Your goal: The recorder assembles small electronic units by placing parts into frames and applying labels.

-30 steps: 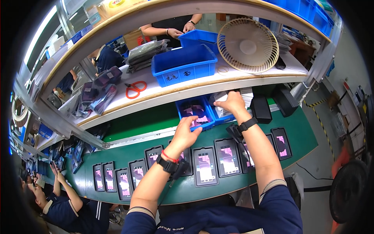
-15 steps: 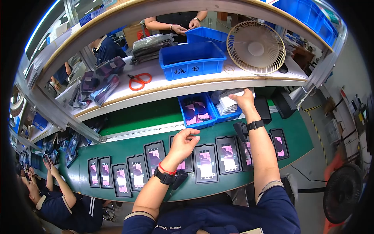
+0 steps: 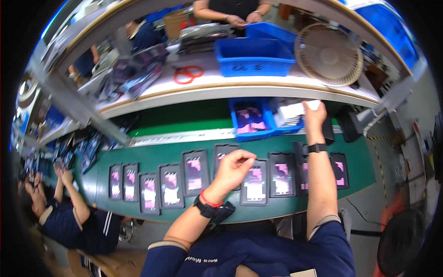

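My right hand (image 3: 315, 119) grips a small white sheet (image 3: 312, 105) between thumb and fingers, just above a blue bin (image 3: 291, 129) holding a stack of white sheets (image 3: 289, 112). My left hand (image 3: 234, 168) hovers over the black trays, its fingers curled toward the thumb and nothing visible in them. Closest to it are a black tray (image 3: 254, 201) with pink and white pieces inside and another tray (image 3: 218, 159) partly hidden behind the hand. To its left is one more such tray (image 3: 194, 188). A second blue bin (image 3: 254, 135) contains pink and dark pieces.
Above the bench runs a white shelf (image 3: 194, 97) with an empty blue bin (image 3: 254, 68), orange-handled scissors (image 3: 188, 74) and a round fan (image 3: 328, 54). Two more trays (image 3: 282, 191) (image 3: 340, 171) lie right of centre. A co-worker (image 3: 83, 226) sits at left; another person's hands (image 3: 244, 19) show beyond the shelf.
The view has shifted, so the bench and shelf appear higher and further right. My right hand has raised a white sheet off the stack. My left fingers have drawn closer to the thumb.
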{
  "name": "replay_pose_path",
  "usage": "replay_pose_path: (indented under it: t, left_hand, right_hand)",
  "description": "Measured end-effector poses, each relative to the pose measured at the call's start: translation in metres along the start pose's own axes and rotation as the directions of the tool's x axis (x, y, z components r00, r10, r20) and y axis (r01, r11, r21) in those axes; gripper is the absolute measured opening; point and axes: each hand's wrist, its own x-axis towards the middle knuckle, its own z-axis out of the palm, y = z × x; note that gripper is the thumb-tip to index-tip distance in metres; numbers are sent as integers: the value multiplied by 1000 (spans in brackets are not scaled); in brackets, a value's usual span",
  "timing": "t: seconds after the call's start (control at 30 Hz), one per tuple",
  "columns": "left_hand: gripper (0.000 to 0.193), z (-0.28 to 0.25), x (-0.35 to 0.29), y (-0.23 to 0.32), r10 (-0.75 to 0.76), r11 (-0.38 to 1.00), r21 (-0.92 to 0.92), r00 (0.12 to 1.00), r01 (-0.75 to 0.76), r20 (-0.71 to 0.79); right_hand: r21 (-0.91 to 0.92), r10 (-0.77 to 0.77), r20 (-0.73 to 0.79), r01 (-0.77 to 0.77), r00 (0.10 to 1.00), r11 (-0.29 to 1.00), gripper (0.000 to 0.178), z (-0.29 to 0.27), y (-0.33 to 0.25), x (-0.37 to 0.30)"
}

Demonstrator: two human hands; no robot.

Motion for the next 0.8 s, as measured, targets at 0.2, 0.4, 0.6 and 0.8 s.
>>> replay_pose_path:
  t: [0.2, 0.4, 0.6, 0.8]
  left_hand:
    - [29, -17, -41, -24, -166, 955, -243, 986, 169, 36]
    - [44, -28, -76, -28, -241, 592, -760, 959, 268, 151]
    - [43, -105, -129, -9, -207, 615, -780, 978, 117, -16]
    - [40, -191, -205, 9, -147, 714, -699, 966, -44, -211]
  right_hand:
    - [564, 257, 516, -550, 817, 616, 27, -38, -65, -92]
    - [273, 178, 741, -533, 647, 801, 14, -17, -135, -276]
    - [186, 17, 850, -331, 526, 925, 7, 34, -166, -313]
    - [85, -38, 993, -474, 109, 876, 6, 92, -222, -372]
